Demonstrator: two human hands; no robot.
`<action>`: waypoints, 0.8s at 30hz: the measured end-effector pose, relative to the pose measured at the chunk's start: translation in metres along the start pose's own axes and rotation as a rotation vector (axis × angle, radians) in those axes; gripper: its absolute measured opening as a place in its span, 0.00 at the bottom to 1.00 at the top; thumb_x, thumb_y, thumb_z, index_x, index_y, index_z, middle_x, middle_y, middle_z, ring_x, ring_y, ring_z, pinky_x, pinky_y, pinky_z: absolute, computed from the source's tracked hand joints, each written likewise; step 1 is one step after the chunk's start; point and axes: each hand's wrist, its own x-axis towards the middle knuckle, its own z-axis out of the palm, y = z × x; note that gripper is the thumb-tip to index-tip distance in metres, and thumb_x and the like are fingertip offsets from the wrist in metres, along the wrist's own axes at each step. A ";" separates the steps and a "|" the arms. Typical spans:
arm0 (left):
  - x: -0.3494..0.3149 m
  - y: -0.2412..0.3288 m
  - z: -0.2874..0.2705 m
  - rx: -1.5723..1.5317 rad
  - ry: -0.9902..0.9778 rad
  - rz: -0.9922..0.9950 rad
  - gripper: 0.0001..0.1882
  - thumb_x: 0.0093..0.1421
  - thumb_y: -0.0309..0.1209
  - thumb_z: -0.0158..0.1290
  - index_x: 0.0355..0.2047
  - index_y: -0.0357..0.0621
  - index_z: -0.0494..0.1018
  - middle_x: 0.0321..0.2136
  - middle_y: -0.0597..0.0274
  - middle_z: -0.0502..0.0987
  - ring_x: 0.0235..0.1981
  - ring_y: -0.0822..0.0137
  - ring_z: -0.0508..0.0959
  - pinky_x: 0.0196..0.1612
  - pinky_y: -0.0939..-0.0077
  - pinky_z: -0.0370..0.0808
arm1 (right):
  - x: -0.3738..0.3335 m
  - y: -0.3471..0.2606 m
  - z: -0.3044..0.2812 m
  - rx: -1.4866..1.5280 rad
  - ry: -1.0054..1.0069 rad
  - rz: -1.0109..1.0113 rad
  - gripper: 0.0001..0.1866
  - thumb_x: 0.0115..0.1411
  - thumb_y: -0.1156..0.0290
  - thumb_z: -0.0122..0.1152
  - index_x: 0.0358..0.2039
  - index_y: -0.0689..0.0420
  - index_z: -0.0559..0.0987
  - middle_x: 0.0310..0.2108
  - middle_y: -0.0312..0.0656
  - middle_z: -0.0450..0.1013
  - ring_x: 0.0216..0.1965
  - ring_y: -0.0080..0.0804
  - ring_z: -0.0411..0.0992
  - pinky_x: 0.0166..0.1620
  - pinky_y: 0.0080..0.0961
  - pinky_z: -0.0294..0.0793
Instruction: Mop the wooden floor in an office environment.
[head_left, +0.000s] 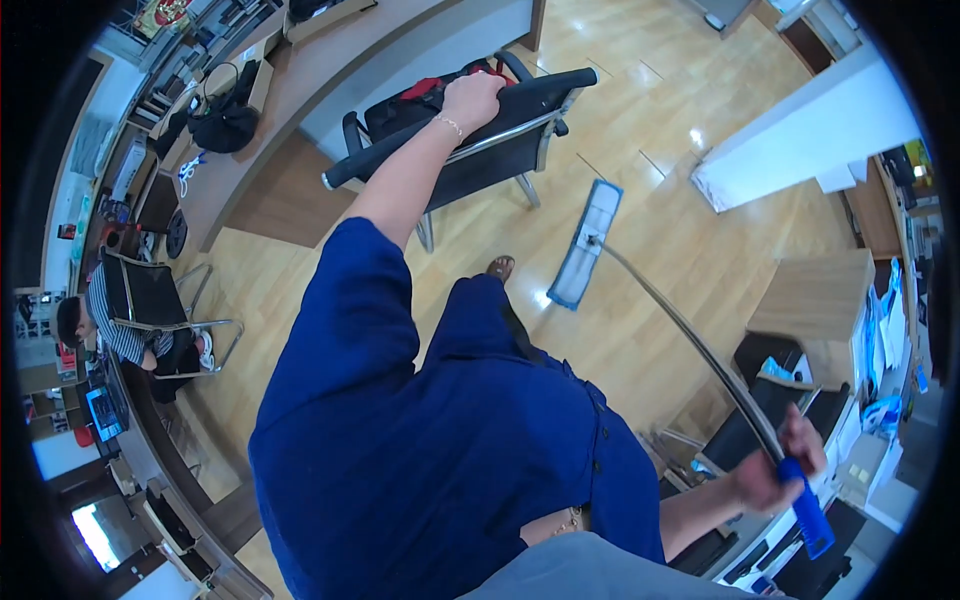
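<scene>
My left hand (470, 104) is closed over the top edge of a black office chair (490, 150) with a chrome frame. Something red and black lies on that chair's seat, partly hidden by the backrest. On the right, my right hand (782, 462) grips the blue handle of a flat mop (690, 335). Its metal pole runs down to a flat mop head (585, 245) with a blue border, which rests on the wooden floor just ahead of my sandalled foot (501, 267).
A curved wooden desk (300, 95) carrying a black bag (226, 118) bends around the left. At far left a person in a striped top (118, 325) sits on a black chair. A white pillar (805, 135) and a wooden cabinet (815, 300) stand on the right.
</scene>
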 end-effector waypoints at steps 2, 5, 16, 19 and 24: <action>-0.024 0.015 0.011 0.103 0.039 -0.037 0.14 0.52 0.27 0.44 0.36 0.51 0.76 0.34 0.52 0.77 0.40 0.51 0.76 0.41 0.56 0.73 | -0.014 -0.053 -0.028 0.183 0.043 -0.173 0.20 0.53 0.53 0.58 0.35 0.57 0.68 0.25 0.36 0.62 0.26 0.29 0.63 0.32 0.30 0.65; -0.043 0.032 0.042 0.175 0.564 -0.048 0.09 0.53 0.29 0.47 0.31 0.50 0.77 0.32 0.53 0.77 0.33 0.56 0.79 0.34 0.58 0.73 | -0.047 -0.119 -0.034 -0.020 0.266 -0.260 0.07 0.59 0.65 0.51 0.31 0.51 0.65 0.18 0.32 0.55 0.19 0.21 0.55 0.24 0.21 0.57; -0.333 0.302 0.175 -0.606 -0.479 0.658 0.08 0.37 0.37 0.58 0.19 0.52 0.74 0.21 0.60 0.74 0.32 0.54 0.76 0.35 0.57 0.69 | -0.185 -0.161 0.017 -0.059 -0.241 0.010 0.16 0.59 0.62 0.55 0.20 0.58 0.69 0.08 0.37 0.62 0.12 0.29 0.64 0.25 0.30 0.70; -0.373 0.287 0.157 -0.762 -0.189 0.641 0.12 0.37 0.37 0.56 0.10 0.47 0.66 0.14 0.55 0.70 0.24 0.48 0.72 0.29 0.54 0.66 | -0.201 -0.197 0.027 -0.096 -0.328 0.038 0.18 0.57 0.63 0.56 0.15 0.56 0.65 0.07 0.36 0.61 0.11 0.26 0.62 0.22 0.28 0.69; -0.467 0.247 0.092 -0.879 -0.140 0.478 0.15 0.41 0.38 0.56 0.08 0.45 0.66 0.13 0.52 0.68 0.22 0.47 0.71 0.26 0.56 0.67 | -0.207 -0.263 0.039 0.070 -0.468 -0.054 0.17 0.57 0.66 0.52 0.45 0.59 0.68 0.08 0.30 0.61 0.09 0.20 0.62 0.19 0.18 0.66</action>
